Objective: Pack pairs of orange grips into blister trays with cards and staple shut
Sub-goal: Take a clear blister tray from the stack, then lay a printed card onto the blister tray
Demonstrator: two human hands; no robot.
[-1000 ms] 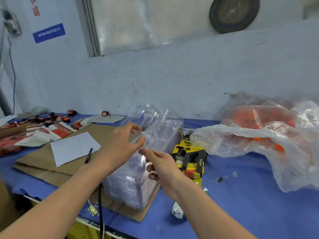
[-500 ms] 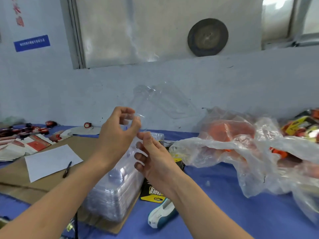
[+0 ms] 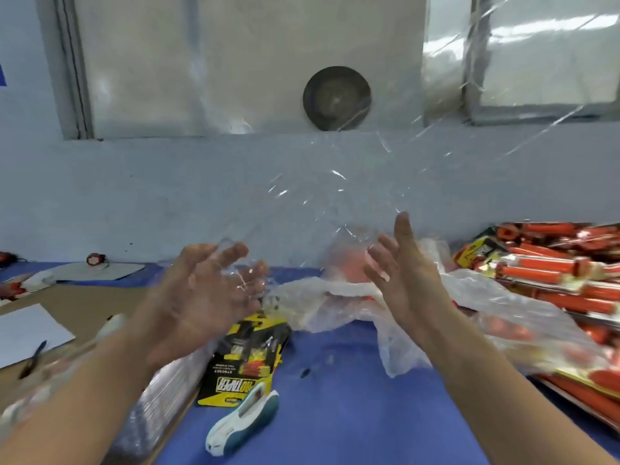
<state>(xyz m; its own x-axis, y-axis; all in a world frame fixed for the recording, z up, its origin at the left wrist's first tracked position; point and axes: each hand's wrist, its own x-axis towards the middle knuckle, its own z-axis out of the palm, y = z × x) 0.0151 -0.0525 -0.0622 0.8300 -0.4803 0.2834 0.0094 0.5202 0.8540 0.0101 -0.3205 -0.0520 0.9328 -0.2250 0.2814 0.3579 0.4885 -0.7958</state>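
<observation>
The clear blister tray (image 3: 335,196) floats above the surface (image 3: 335,380) between two spread hands. The left hand (image 3: 201,297) shows through it and the right hand (image 3: 402,273) is flat-fingered, neither clamped (contact unclear). It looks featherlight, springy, slick, easily creased, so pinch its flat rim.

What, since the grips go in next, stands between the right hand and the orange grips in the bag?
The translucent bag itself: its crumpled film covers the orange grips, just beyond the raised, open right hand. A clear blister tray also hangs across the view; whether it blocks the reach is unclear.
</observation>
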